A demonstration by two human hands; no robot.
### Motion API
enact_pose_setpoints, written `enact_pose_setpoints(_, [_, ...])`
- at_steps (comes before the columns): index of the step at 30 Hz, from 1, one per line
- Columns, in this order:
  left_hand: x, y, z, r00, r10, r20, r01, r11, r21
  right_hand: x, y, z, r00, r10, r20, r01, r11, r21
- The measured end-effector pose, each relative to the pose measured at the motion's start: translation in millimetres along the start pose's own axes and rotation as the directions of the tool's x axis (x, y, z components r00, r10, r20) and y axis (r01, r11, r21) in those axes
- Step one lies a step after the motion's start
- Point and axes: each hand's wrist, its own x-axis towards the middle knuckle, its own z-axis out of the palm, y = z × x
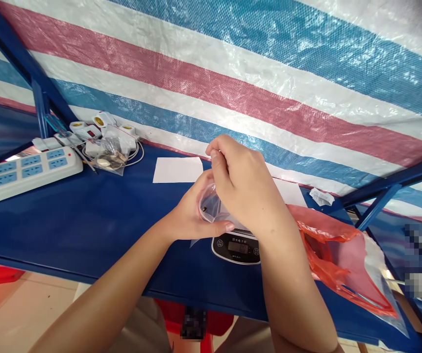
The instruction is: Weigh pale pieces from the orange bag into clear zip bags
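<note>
My left hand point(192, 211) is curled round a clear plastic bag point(211, 203), whose mouth is spread into a ring facing up. A small dark and gold speck shows inside it. Just above the bag's mouth, my right hand point(238, 179) is closed in a pinch, thumb against fingers; what it holds, if anything, is hidden. Beneath both hands sits a black and white electronic scale point(237, 247), its small display partly readable and its top mostly covered by my hands and right forearm.
Right of the scale lies a red plastic bag point(335, 245). White paper point(177, 169) and a crumpled white packet point(321, 197) lie farther back. A power strip point(30, 171), lamp sockets point(104, 119) and a bag of parts point(111, 157) occupy the left of the blue table point(86, 215). Striped sheeting hangs behind.
</note>
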Motion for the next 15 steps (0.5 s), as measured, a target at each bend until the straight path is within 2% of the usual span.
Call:
enact_pose_setpoints(9, [2,-6,0.8,0.987,0.154,0.038,-0.153,0.988,-0.023,-1,8,6,0.989,-0.047,-0.138,0.068,0.987,0.147])
enact_pose_setpoints(12, [4,-2,-4.1,0.987,0.155,0.049,-0.155,0.988,0.002,-5,10,-5,0.978,-0.073,-0.197,0.104,0.983,0.152])
enact_pose_setpoints(15, [17,11,-5.0,0.986,0.127,0.108,-0.139,0.984,0.113,-18,7,-26,0.962,-0.053,-0.268,0.093,0.986,0.136])
